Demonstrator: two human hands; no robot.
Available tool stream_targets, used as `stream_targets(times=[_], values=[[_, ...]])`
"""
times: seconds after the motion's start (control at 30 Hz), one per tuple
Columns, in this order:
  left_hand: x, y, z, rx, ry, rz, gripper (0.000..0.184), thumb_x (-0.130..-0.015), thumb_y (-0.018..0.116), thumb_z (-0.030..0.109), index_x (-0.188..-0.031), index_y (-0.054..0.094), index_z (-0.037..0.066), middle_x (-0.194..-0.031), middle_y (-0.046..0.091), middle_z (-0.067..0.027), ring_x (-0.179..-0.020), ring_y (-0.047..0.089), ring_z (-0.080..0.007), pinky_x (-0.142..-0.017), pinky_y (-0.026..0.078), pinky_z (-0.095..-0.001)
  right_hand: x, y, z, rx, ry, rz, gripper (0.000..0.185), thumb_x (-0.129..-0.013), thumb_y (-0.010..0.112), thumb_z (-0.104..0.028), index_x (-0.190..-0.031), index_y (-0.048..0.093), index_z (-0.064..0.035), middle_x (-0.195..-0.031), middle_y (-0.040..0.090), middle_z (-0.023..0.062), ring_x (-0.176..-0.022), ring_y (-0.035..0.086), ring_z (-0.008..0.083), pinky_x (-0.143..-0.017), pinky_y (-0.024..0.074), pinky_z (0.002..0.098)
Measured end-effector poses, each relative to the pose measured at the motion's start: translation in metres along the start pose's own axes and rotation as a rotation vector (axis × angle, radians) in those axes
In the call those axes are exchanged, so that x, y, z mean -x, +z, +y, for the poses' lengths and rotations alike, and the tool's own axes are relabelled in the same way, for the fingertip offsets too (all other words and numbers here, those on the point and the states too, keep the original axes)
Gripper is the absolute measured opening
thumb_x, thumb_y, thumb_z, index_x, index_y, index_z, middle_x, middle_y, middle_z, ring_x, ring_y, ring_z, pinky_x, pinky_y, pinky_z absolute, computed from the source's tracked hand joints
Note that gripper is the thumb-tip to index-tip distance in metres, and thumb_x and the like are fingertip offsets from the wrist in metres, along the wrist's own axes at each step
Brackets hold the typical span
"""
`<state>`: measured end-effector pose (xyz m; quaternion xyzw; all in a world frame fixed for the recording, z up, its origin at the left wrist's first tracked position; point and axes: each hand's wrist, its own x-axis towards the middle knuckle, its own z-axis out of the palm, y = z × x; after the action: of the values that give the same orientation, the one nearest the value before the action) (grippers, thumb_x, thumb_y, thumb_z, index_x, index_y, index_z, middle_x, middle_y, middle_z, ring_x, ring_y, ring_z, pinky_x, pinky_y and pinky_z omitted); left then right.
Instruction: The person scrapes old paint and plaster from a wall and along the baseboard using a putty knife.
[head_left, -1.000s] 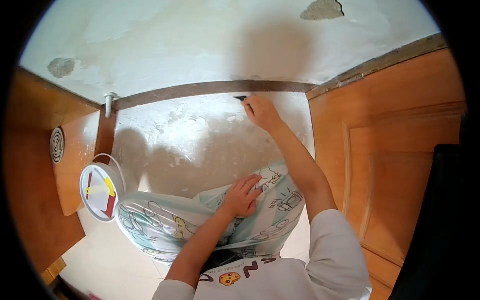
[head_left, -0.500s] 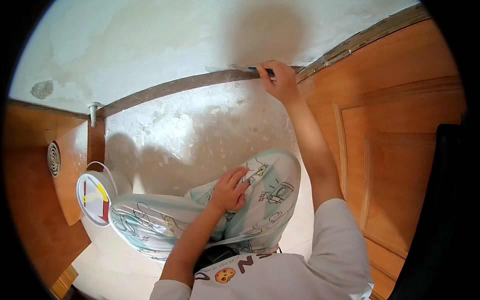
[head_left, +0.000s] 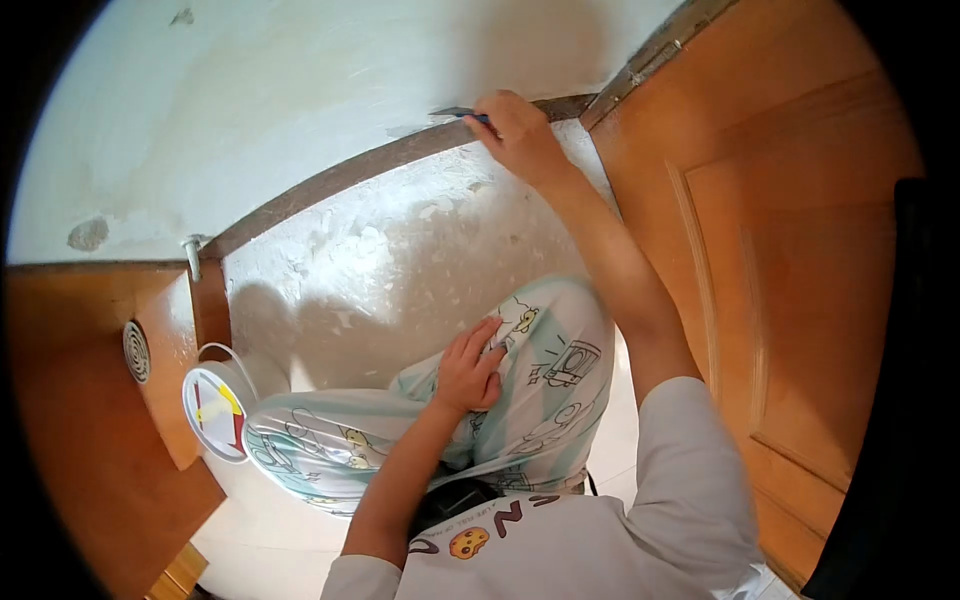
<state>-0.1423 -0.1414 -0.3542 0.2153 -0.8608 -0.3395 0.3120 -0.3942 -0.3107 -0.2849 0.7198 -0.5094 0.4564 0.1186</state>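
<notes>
My right hand (head_left: 524, 138) is closed around the dark blue handle of a putty knife (head_left: 480, 118). The knife's thin blade points left and lies at the foot of the white wall (head_left: 300, 90), just above the brown skirting strip (head_left: 345, 172). A small greyish smear shows on the wall near the blade. My left hand (head_left: 468, 370) lies on my patterned trouser leg (head_left: 560, 375), fingers apart and holding nothing.
A white bucket (head_left: 215, 415) with a coloured label stands left of my knee. A wooden door (head_left: 820, 270) closes off the right side. Wood panelling with a round vent (head_left: 137, 352) is at left, near a pale pipe (head_left: 192, 258). White flecks mark the floor (head_left: 400, 235).
My right hand has moved left along the skirting with the putty knife, away from the door-frame corner. The whole view has shifted slightly. My left hand stays on my leg.
</notes>
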Motion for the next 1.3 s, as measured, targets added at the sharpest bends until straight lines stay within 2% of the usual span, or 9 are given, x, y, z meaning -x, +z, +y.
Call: stream_targets(times=[0.13, 0.3, 0.47, 0.57, 0.67, 0.77, 0.87, 1.1, 1.3], values=[[0.002, 0.004, -0.004, -0.002, 0.014, 0.004, 0.032, -0.057, 0.051, 0.009, -0.088, 0.054, 0.004, -0.120, 0.050, -0.0194, -0.104, 0.051, -0.0371, -0.083, 0.042, -0.0437, 0.013, 0.031, -0.007, -0.168, 0.422, 0.033, 0.023, -0.074, 0.066, -0.008, -0.083, 0.046, -0.0050, -0.073, 0.054, 0.0094, -0.065, 0.057, 0.0236, -0.059, 0.0467, 0.0327], [0.001, 0.005, -0.003, 0.015, 0.029, 0.021, 0.031, -0.057, 0.049, 0.010, -0.087, 0.053, 0.003, -0.119, 0.050, -0.0206, -0.104, 0.051, -0.0388, -0.083, 0.042, -0.0448, 0.009, 0.034, -0.018, -0.237, 0.591, 0.195, 0.025, -0.076, 0.066, -0.005, -0.090, 0.045, -0.0038, -0.081, 0.061, 0.0070, -0.071, 0.062, 0.0164, -0.063, 0.0496, 0.0257], [-0.001, 0.006, -0.004, 0.006, 0.032, 0.018, 0.030, -0.059, 0.049, 0.012, -0.087, 0.053, 0.003, -0.119, 0.050, -0.0209, -0.104, 0.051, -0.0385, -0.084, 0.041, -0.0448, -0.005, 0.016, -0.023, -0.373, 0.550, 0.471, 0.026, -0.078, 0.061, -0.005, -0.094, 0.040, -0.0023, -0.076, 0.057, 0.0105, -0.064, 0.060, 0.0237, -0.059, 0.0480, 0.0327], [-0.001, 0.004, -0.001, -0.011, 0.027, 0.014, 0.030, -0.059, 0.049, 0.012, -0.088, 0.053, 0.003, -0.119, 0.050, -0.0209, -0.105, 0.051, -0.0383, -0.084, 0.041, -0.0447, 0.001, 0.032, -0.024, 0.010, 0.416, 0.197, 0.026, -0.079, 0.059, -0.004, -0.095, 0.038, -0.0016, -0.073, 0.058, 0.0110, -0.061, 0.060, 0.0250, -0.056, 0.0482, 0.0336], [-0.003, 0.003, -0.001, -0.009, 0.055, 0.010, 0.029, -0.063, 0.046, 0.011, -0.090, 0.048, 0.001, -0.116, 0.050, -0.0253, -0.099, 0.052, -0.0421, -0.082, 0.043, -0.0480, 0.009, 0.044, -0.023, -0.054, 0.572, -0.005, 0.025, -0.081, 0.059, -0.005, -0.094, 0.037, -0.0012, -0.080, 0.060, 0.0119, -0.065, 0.063, 0.0218, -0.056, 0.0485, 0.0298], [0.001, 0.006, -0.007, 0.025, 0.043, 0.029, 0.031, -0.059, 0.050, 0.012, -0.089, 0.054, 0.003, -0.119, 0.049, -0.0205, -0.105, 0.050, -0.0380, -0.084, 0.041, -0.0449, -0.001, 0.033, -0.031, -0.354, 0.387, 0.336, 0.025, -0.080, 0.060, -0.008, -0.093, 0.039, -0.0018, -0.068, 0.056, 0.0137, -0.058, 0.059, 0.0297, -0.051, 0.0463, 0.0371], [0.001, 0.005, -0.004, 0.029, 0.016, 0.015, 0.030, -0.058, 0.050, 0.012, -0.086, 0.055, 0.003, -0.120, 0.049, -0.0202, -0.105, 0.050, -0.0375, -0.083, 0.042, -0.0448, -0.009, 0.038, -0.028, -0.174, 0.228, 0.289, 0.024, -0.080, 0.060, -0.009, -0.091, 0.040, -0.0013, -0.066, 0.055, 0.0133, -0.057, 0.058, 0.0302, -0.050, 0.0458, 0.0366], [0.001, 0.002, -0.003, 0.010, 0.009, -0.002, 0.033, -0.058, 0.051, 0.012, -0.090, 0.055, 0.005, -0.120, 0.049, -0.0187, -0.106, 0.050, -0.0357, -0.083, 0.042, -0.0446, -0.008, 0.046, -0.030, -0.119, 0.318, 0.054, 0.023, -0.081, 0.059, -0.009, -0.089, 0.039, -0.0010, -0.061, 0.053, 0.0127, -0.052, 0.057, 0.0297, -0.047, 0.0450, 0.0357], [0.002, 0.001, -0.003, 0.059, -0.014, 0.012, 0.029, -0.059, 0.051, 0.011, -0.087, 0.056, 0.005, -0.121, 0.049, -0.0186, -0.106, 0.049, -0.0360, -0.083, 0.043, -0.0439, -0.022, 0.057, -0.045, -0.164, 0.256, 0.155, 0.025, -0.079, 0.062, -0.009, -0.089, 0.041, -0.0015, -0.061, 0.054, 0.0125, -0.051, 0.056, 0.0290, -0.046, 0.0450, 0.0351]])
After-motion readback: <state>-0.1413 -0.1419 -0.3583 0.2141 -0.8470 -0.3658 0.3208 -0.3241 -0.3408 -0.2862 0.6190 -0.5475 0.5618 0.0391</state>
